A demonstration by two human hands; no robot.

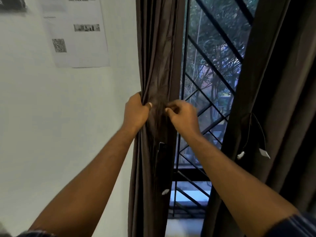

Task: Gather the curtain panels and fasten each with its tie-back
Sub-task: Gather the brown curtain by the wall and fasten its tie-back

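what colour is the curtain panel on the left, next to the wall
Plain dark brown, with no pattern. The curtain panel shows best in the head view.

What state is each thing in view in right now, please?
Left curtain: bunched and hand-held; no fastened tie visible.
Right curtain: gathered, with a cord round it.
Cord: tied, ends hanging.
Left hand: grips the left curtain.
Right hand: pinches the left curtain's front; detail blurred.
Paper: flat on the wall.
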